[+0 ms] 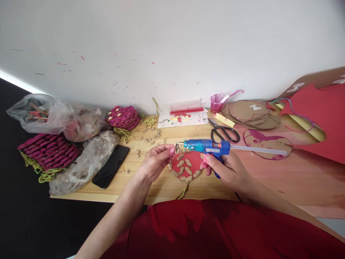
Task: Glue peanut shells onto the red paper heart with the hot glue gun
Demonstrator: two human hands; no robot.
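My right hand (228,169) grips a blue hot glue gun (207,146) with a clear glue stick (258,150) poking out of its back. The nozzle points left at a peanut shell (177,147) pinched in the fingertips of my left hand (156,160). Both hands hover over a red heart-shaped card (192,162) on the wooden table (161,185). Several peanut shells (185,169) lie along the heart's edge and middle.
Black scissors (225,132) and a stack of cardboard discs (250,112) lie at the back right, beside red paper (320,118). A black phone (111,166), plastic bags (81,165), pink woven pieces (48,151) and loose peanut shells (151,138) fill the left side.
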